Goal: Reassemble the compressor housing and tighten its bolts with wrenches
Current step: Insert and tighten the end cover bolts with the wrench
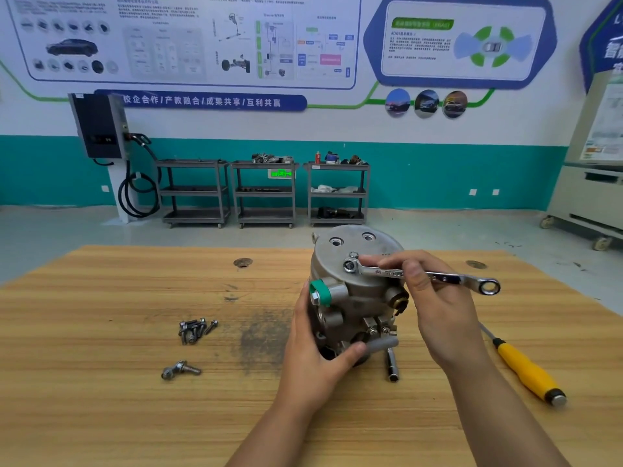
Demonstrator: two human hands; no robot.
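A grey metal compressor housing (340, 264) stands upright on the wooden table (101, 382), with a green cap (321, 292) on its left port. My left hand (313, 358) grips the housing's lower left side. My right hand (435, 298) holds a silver ring wrench (448, 279) by its shaft. The wrench's left ring sits over a bolt (349, 265) on the housing's top face; its other ring sticks out to the right.
Several loose bolts (195, 329) lie in a pile left of the housing, with a single fitting (180, 370) nearer me. A socket extension (391, 364) lies under the housing's right side. A yellow-handled screwdriver (529, 372) rests at the right. Three carts (264, 192) stand by the far wall.
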